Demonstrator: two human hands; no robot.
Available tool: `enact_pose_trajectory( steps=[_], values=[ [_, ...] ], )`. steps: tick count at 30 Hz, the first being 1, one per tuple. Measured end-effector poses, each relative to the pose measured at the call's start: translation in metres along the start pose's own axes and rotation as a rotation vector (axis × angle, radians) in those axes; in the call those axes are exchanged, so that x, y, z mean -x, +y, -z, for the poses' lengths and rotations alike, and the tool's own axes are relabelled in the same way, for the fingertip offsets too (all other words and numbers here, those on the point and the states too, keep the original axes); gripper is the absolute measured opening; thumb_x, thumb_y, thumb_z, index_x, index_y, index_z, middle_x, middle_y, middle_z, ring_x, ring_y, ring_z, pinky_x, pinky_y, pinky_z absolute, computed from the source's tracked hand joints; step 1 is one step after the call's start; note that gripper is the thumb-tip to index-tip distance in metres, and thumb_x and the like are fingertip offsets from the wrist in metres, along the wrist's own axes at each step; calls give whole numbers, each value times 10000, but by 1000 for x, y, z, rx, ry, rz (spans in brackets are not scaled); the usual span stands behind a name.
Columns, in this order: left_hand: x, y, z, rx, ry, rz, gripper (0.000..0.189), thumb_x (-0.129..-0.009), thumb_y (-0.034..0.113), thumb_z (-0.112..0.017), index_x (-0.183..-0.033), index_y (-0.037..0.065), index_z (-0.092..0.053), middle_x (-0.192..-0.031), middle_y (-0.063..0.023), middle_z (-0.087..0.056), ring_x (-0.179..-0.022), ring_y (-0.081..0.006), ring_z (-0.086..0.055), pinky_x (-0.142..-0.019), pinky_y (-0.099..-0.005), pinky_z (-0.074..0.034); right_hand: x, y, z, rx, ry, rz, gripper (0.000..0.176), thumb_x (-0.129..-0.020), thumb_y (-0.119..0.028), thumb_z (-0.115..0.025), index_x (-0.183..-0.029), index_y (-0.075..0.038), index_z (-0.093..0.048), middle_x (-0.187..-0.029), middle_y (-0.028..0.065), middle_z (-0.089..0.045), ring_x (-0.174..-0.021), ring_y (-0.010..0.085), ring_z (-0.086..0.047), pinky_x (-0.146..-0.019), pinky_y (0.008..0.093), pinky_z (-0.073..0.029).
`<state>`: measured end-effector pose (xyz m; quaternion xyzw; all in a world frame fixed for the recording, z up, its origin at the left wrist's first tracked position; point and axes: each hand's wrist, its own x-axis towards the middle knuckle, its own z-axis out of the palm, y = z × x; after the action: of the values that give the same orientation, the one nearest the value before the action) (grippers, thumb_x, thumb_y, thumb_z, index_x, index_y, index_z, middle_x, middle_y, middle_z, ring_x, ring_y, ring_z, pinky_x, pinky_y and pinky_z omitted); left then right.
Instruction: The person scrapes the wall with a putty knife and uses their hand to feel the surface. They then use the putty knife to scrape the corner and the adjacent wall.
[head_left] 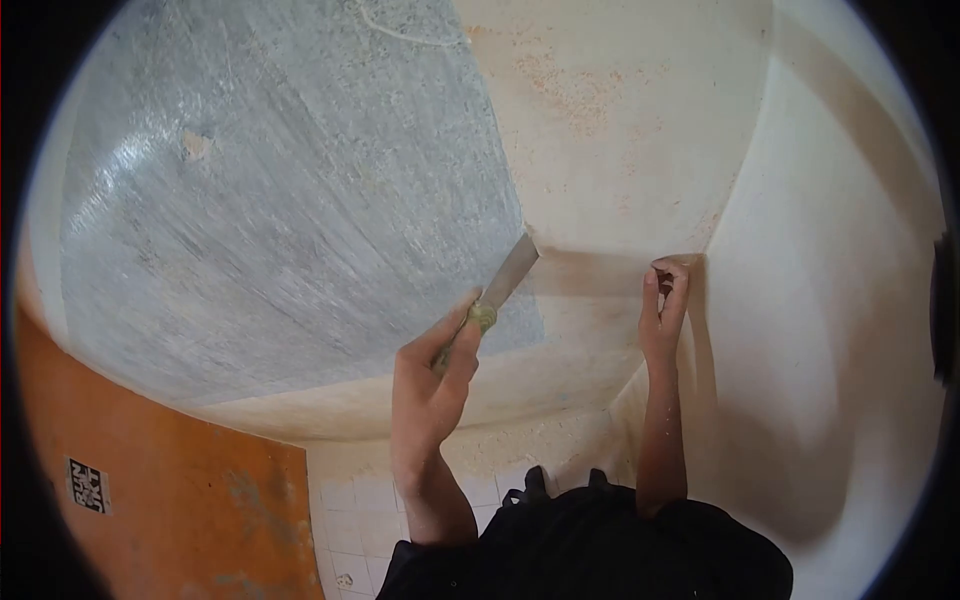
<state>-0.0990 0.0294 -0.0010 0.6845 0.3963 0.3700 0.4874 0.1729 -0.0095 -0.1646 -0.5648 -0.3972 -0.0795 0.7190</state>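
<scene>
My left hand point(437, 385) is gripping a putty knife point(507, 280), fingers wrapped, blade lying at the edge of the grey patch point(290, 220). Right hand point(668, 305) hanging half-curled, contents unclear.

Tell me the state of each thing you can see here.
Grey area, streaked, with a pale spot.
Scraper, tilted, blade tip at the grey area's edge.
Left hand, closed around the scraper.
Right hand, raised, fingers bent, any hold unclear.
Orange surface, blotchy.
Sticker, flat on that surface.
</scene>
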Motion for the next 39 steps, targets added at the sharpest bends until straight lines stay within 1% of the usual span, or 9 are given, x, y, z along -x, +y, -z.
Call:
enact_pose_trajectory(
  steps=[4,6,13,15,26,29,33,35,39],
  values=[
    [-1,0,16,10,46,37,388,-963,157,-593,-1313,-12,-597,-717,48,-480,-680,-44,-408,-588,-204,-320,-2,0,1,49,11,11,157,-989,-131,-552,-1118,-42,-540,-1002,53,-531,-847,138,-483,-768,286,-421],
    [-4,0,2,16,21,-65,382,-965,159,-592,-1301,-23,-604,-695,59,-468,-640,-37,-393,-553,-204,-306,0,3,3,37,-25,-9,162,-989,-134,-552,-1120,-39,-538,-999,57,-530,-847,139,-481,-767,287,-422],
    [-3,9,13,73,21,-12,396,-964,178,-602,-1305,-23,-602,-683,69,-439,-613,-21,-362,-544,-193,-266,2,2,3,23,-46,2,147,-997,-115,-540,-1129,-52,-520,-1018,39,-505,-864,120,-472,-802,283,-410],
    [-6,9,10,108,15,-7,403,-963,184,-606,-1307,-26,-599,-679,71,-444,-608,-19,-365,-536,-195,-267,0,4,0,19,3,17,154,-981,-99,-557,-1120,-37,-533,-994,57,-525,-838,133,-472,-764,282,-422],
    [-12,17,12,64,-19,-44,413,-969,201,-608,-1313,-27,-591,-663,76,-457,-591,-19,-370,-524,-197,-267,1,6,1,20,-15,27,142,-982,-89,-555,-1113,-44,-523,-1004,58,-526,-829,130,-472,-758,277,-420],
    [-7,15,23,100,75,-51,407,-977,196,-596,-1316,-30,-588,-646,78,-429,-581,-22,-350,-521,-198,-255,-1,3,0,16,-2,34,141,-982,-91,-557,-1110,-44,-520,-1007,58,-527,-829,128,-473,-755,278,-419],
    [-9,23,12,25,50,-73,395,-985,178,-580,-1318,-33,-584,-638,80,-409,-578,-22,-334,-523,-198,-245,0,5,-1,49,5,30,140,-983,-96,-559,-1107,-45,-516,-1000,52,-521,-826,127,-473,-747,277,-416],
    [-11,15,21,48,98,-96,450,-984,252,-584,-1337,-28,-568,-614,68,-444,-492,3,-330,-411,-169,-209,0,1,-2,36,0,19,139,-983,-97,-561,-1105,-47,-515,-995,51,-520,-829,128,-472,-745,278,-415],
    [-9,22,15,67,79,-135,452,-981,253,-587,-1334,-28,-571,-612,68,-440,-489,1,-327,-410,-170,-207,1,6,-2,36,0,36,136,-995,-96,-545,-1117,-61,-494,-997,31,-500,-834,102,-461,-751,265,-401]
  ],
)
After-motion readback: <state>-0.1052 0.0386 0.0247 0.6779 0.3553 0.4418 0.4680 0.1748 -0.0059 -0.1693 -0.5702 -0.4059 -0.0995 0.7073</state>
